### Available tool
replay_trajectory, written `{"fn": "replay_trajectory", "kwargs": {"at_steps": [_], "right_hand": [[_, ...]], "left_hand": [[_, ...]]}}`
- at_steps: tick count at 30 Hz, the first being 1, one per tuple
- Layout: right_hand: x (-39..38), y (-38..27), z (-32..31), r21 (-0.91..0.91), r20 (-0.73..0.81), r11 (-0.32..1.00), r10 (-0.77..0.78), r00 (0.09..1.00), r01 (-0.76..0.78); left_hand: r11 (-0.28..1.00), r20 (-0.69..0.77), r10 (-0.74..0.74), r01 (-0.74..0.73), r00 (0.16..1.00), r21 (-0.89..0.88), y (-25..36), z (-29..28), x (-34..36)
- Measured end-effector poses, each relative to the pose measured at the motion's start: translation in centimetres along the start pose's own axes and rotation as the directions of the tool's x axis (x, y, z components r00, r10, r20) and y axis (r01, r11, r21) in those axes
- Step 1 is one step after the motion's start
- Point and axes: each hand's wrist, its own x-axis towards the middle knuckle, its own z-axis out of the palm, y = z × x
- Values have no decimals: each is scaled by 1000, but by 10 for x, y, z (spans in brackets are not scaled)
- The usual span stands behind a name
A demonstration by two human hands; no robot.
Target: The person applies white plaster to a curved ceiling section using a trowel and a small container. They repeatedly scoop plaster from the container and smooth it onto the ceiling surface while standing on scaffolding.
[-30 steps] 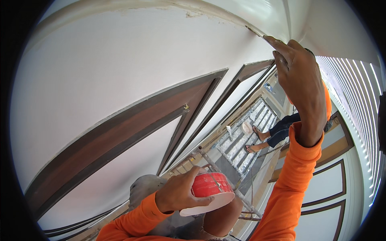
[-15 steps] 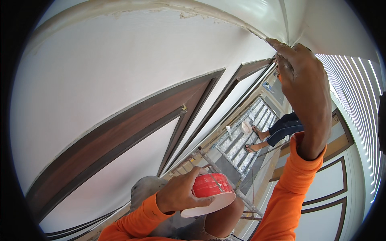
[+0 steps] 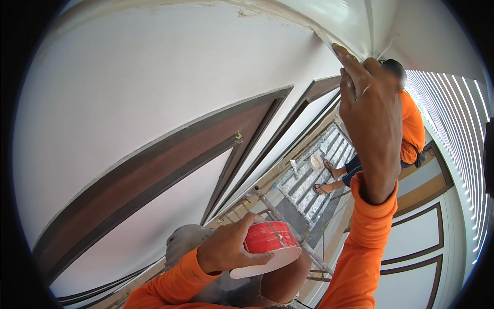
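Observation:
My left hand [image 3: 224, 247] grips a red round tub [image 3: 270, 236] from its side, thumb and fingers spread around it. White smears mark the tub's red wall, and a pale white face shows on its lower side. Raised high, my right hand [image 3: 373, 110] has its index finger stretched to the seam where the white wall [image 3: 180, 77] meets the ceiling moulding [image 3: 288, 16]. Whitish paste spots its fingers. The other fingers are partly bent, and I see no tool in them. Rough beige filler runs along the seam.
Brown-framed panels [image 3: 170, 149] line the wall. Below are scaffold pipes [image 3: 280, 208] and a white-spattered slatted platform [image 3: 309, 177] with a bucket [image 3: 316, 162]. A co-worker in an orange top [image 3: 411, 123] stands on it. Bright strip lights [image 3: 453, 118] shine at right.
My right hand has moved slightly left, its index finger still at the seam. The co-worker's head and orange top now show behind it. My left hand keeps holding the tub.

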Motion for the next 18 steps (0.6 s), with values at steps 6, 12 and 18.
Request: {"fn": "replay_trajectory", "kwargs": {"at_steps": [6, 12, 18], "right_hand": [[18, 27, -36, -43, 132, 987, -148, 980, 154], [15, 36, -38, -35, 103, 994, -95, 990, 99], [5, 57, 9, 151, 40, 988, 35, 999, -41]], "left_hand": [[1000, -34, 26, -26, 999, 10, -2, 3, -1], [999, 28, -50, 50, 998, 11, -1, 3, 4], [1000, -1, 3, -3, 1000, -7, -4, 5, 2]]}}
